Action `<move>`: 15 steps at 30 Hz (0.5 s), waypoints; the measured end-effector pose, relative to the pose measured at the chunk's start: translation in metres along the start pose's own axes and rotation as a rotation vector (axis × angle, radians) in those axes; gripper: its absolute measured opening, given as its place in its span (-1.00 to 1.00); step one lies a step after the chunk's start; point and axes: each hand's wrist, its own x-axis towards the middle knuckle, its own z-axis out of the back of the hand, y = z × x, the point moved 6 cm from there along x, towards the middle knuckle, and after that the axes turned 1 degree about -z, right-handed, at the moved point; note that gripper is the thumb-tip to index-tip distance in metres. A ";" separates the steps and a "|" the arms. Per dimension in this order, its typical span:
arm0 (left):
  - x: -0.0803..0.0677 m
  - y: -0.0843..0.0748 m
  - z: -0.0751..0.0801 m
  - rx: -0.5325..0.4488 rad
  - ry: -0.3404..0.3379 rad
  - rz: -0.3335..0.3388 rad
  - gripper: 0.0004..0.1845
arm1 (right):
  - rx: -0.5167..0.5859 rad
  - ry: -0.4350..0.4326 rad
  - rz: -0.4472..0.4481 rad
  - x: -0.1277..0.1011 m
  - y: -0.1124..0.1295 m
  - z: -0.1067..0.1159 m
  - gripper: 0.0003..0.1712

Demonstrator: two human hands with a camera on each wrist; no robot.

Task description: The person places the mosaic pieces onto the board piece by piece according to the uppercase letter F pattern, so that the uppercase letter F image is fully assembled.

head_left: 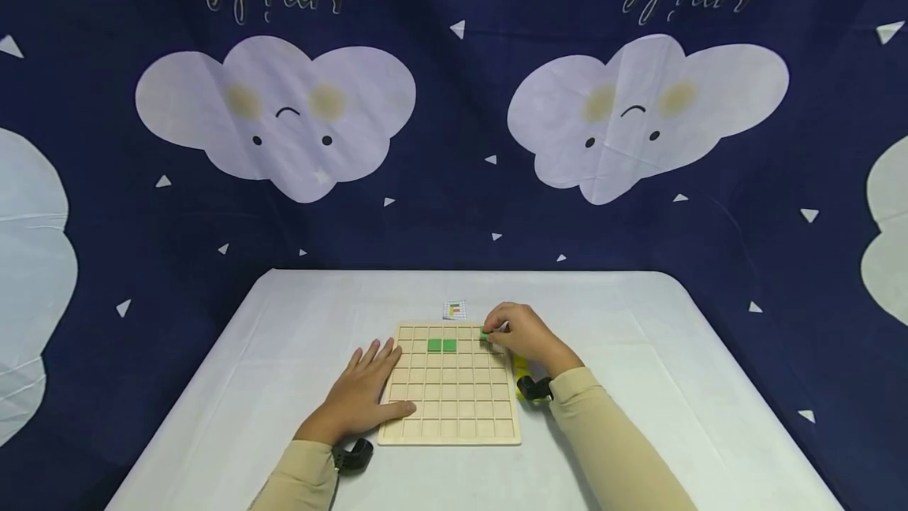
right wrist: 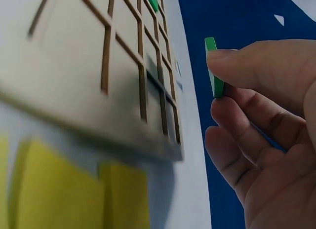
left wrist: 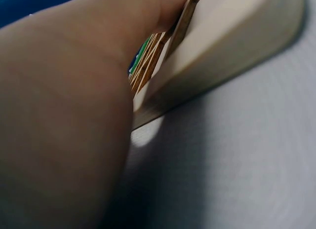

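Wooden grid board (head_left: 454, 385) lies in the lower middle of the head view, on the white table (head_left: 248, 369). My left hand (head_left: 362, 397) rests flat on its left edge, fingers straight, holding nothing; the left wrist view shows only the palm against the board's rim. My right hand (head_left: 521, 331) is at the board's upper right corner and pinches 1 green tile (right wrist: 213, 66) between thumb and fingertip, just above the cells. 2 green tiles (head_left: 442, 345) already sit side by side in the 2nd row. Yellow pieces (right wrist: 59, 189) lie beside the right edge. I judge the placing step is in hand; next the tile must be lowered flat into 1 cell. Farther, a small pattern card (head_left: 455, 310) lies beyond the board. On the blue cloud curtain (head_left: 454, 140), the writing appears upside down; I read it as "smile".
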 end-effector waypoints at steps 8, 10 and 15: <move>-0.001 -0.001 0.001 0.003 -0.002 -0.018 0.20 | 0.036 0.043 -0.036 0.006 0.006 -0.018 -0.86; -0.001 -0.001 0.002 0.004 -0.002 -0.018 0.21 | 0.029 0.053 -0.031 0.008 0.009 -0.022 -0.87; -0.002 -0.001 0.002 -0.003 -0.003 -0.017 0.21 | -0.020 0.078 0.008 0.012 0.015 -0.031 -0.90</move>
